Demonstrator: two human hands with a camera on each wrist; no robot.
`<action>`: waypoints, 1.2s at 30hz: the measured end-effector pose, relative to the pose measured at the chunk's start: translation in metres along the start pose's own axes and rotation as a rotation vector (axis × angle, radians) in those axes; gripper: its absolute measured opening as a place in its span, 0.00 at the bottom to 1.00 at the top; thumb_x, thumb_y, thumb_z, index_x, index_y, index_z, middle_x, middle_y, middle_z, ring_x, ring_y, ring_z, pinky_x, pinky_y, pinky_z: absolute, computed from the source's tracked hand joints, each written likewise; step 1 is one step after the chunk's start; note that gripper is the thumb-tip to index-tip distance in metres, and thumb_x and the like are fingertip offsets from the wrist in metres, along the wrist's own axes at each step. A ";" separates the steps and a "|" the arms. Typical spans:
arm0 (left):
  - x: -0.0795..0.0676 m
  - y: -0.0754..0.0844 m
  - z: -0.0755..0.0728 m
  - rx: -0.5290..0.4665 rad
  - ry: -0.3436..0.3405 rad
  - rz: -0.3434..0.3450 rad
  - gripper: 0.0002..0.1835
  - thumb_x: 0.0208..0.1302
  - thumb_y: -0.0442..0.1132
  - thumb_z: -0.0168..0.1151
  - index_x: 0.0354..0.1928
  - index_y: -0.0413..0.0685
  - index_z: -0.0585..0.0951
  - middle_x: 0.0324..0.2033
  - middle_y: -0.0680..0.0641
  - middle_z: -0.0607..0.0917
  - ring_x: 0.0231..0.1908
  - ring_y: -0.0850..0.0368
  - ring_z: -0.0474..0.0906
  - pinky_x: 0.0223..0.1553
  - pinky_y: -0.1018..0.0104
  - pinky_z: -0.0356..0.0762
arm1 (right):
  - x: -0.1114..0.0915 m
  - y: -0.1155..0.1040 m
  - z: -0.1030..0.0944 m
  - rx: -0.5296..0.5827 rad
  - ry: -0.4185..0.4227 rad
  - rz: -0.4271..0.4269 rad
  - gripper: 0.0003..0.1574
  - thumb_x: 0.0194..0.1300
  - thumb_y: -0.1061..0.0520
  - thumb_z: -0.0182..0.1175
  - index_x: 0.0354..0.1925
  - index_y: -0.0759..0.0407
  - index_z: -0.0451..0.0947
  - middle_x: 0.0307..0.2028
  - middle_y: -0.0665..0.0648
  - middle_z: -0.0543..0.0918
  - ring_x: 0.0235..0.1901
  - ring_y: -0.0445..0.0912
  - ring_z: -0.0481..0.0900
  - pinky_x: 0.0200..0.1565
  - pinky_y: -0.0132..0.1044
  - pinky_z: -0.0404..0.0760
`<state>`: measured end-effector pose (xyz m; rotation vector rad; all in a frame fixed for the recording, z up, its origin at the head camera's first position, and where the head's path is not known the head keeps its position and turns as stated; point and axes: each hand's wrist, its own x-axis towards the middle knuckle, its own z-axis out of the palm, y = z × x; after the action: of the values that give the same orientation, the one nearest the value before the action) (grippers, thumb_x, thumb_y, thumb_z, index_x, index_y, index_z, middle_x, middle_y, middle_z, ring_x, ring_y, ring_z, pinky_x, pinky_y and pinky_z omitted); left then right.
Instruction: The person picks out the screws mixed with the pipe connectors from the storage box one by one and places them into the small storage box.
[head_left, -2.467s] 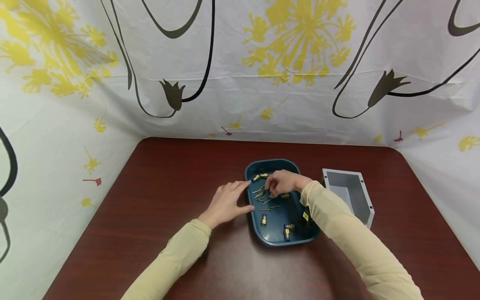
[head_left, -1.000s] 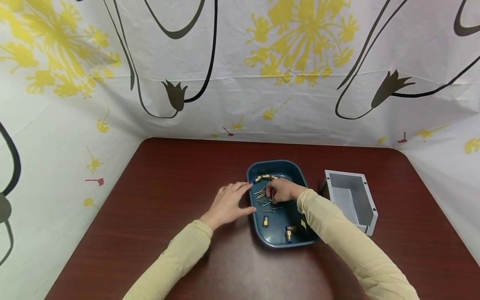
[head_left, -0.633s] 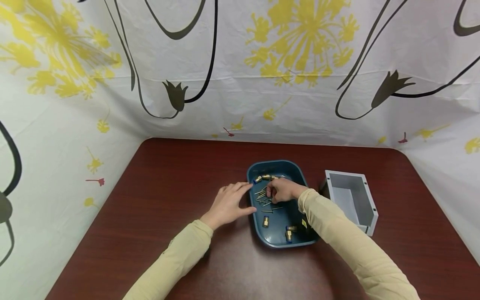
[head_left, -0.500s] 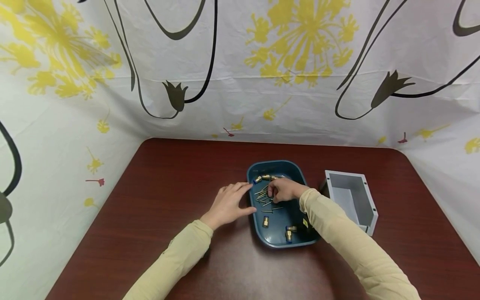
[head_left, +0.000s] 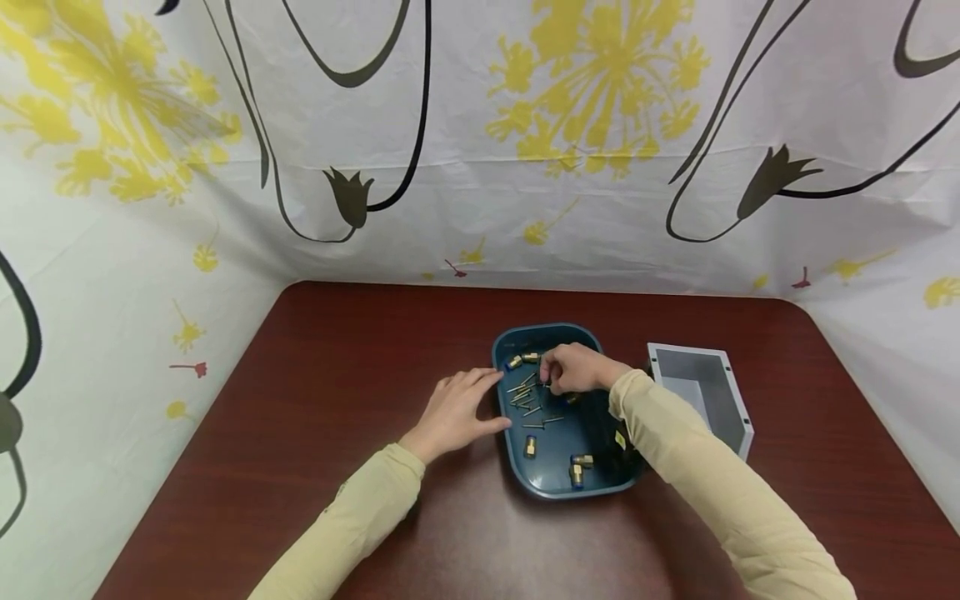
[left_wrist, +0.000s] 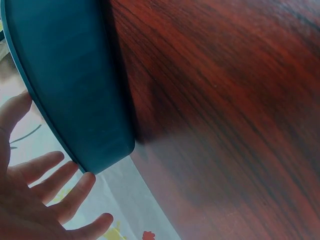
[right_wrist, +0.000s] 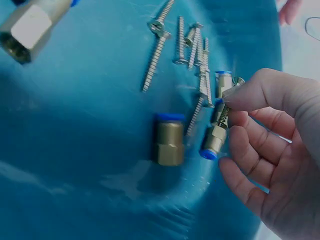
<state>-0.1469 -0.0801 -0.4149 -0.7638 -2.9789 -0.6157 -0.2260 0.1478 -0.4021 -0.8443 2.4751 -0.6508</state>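
Note:
A blue tray (head_left: 551, 467) holds several loose screws (head_left: 521, 397) and several brass push-in fittings (head_left: 530, 447) with blue collars. My left hand (head_left: 452, 418) spreads along the tray's left side, its fingertips at the rim, as the left wrist view also shows. Over the far half of the tray is my right hand (head_left: 579, 367). In the right wrist view its thumb and index finger pinch one screw (right_wrist: 224, 116), whose head shows above the thumb tip. Behind that screw lie fittings (right_wrist: 215, 142); another fitting (right_wrist: 170, 142) stands apart nearer the camera.
Just right of the tray, behind my right forearm, stands a grey open-topped box (head_left: 701, 398). Both sit on a dark red wooden table (head_left: 360, 350). A white patterned cloth (head_left: 450, 125) hangs around the table's far and side edges.
After staying low among the screws, my right hand has moved slightly right and away from the pile, a screw in its pinch. The left hand has stayed at the rim.

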 end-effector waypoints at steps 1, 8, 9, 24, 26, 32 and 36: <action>0.000 0.000 0.000 -0.001 -0.001 0.000 0.37 0.49 0.59 0.61 0.61 0.51 0.67 0.56 0.49 0.69 0.53 0.52 0.64 0.52 0.50 0.59 | -0.001 0.000 -0.002 -0.003 0.004 -0.003 0.08 0.50 0.67 0.58 0.33 0.61 0.75 0.24 0.50 0.74 0.23 0.43 0.69 0.27 0.35 0.69; -0.001 0.000 0.000 -0.014 -0.006 -0.002 0.37 0.50 0.59 0.61 0.61 0.50 0.67 0.56 0.48 0.69 0.53 0.52 0.64 0.52 0.50 0.59 | -0.010 -0.003 -0.015 0.005 0.021 0.002 0.09 0.51 0.67 0.57 0.34 0.62 0.74 0.23 0.51 0.73 0.22 0.43 0.68 0.27 0.36 0.69; -0.001 0.000 0.000 -0.015 -0.006 -0.003 0.37 0.50 0.59 0.61 0.61 0.50 0.67 0.56 0.48 0.69 0.53 0.52 0.64 0.52 0.50 0.59 | -0.011 -0.003 -0.017 0.008 0.022 0.009 0.09 0.51 0.67 0.57 0.34 0.62 0.74 0.23 0.51 0.73 0.22 0.43 0.68 0.27 0.36 0.68; 0.000 0.003 -0.001 -0.017 -0.016 -0.009 0.37 0.49 0.59 0.61 0.61 0.51 0.66 0.56 0.48 0.68 0.54 0.52 0.64 0.52 0.50 0.58 | -0.034 0.000 -0.048 -0.075 0.079 0.012 0.08 0.50 0.66 0.58 0.33 0.61 0.74 0.23 0.50 0.72 0.23 0.43 0.68 0.28 0.36 0.69; 0.000 0.003 -0.001 -0.018 -0.015 -0.010 0.37 0.49 0.59 0.61 0.61 0.51 0.66 0.56 0.49 0.68 0.54 0.52 0.64 0.52 0.50 0.58 | -0.038 0.001 -0.052 -0.080 0.083 0.015 0.08 0.50 0.66 0.58 0.33 0.61 0.74 0.22 0.50 0.72 0.23 0.43 0.68 0.28 0.37 0.69; 0.000 0.002 -0.002 0.006 -0.004 0.012 0.37 0.50 0.58 0.61 0.60 0.50 0.67 0.56 0.48 0.69 0.53 0.52 0.64 0.51 0.50 0.60 | -0.050 0.005 -0.059 -0.065 0.092 0.026 0.08 0.51 0.66 0.57 0.33 0.61 0.74 0.22 0.51 0.73 0.21 0.43 0.68 0.27 0.37 0.68; 0.000 0.002 -0.002 0.012 -0.006 0.020 0.36 0.50 0.58 0.60 0.59 0.48 0.68 0.56 0.47 0.69 0.53 0.51 0.65 0.51 0.50 0.60 | -0.058 0.012 -0.061 -0.044 0.108 0.038 0.08 0.50 0.67 0.56 0.33 0.60 0.74 0.21 0.51 0.73 0.20 0.44 0.68 0.26 0.37 0.68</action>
<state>-0.1458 -0.0791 -0.4126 -0.7947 -2.9737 -0.5953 -0.2229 0.2111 -0.3455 -0.7951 2.6047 -0.6468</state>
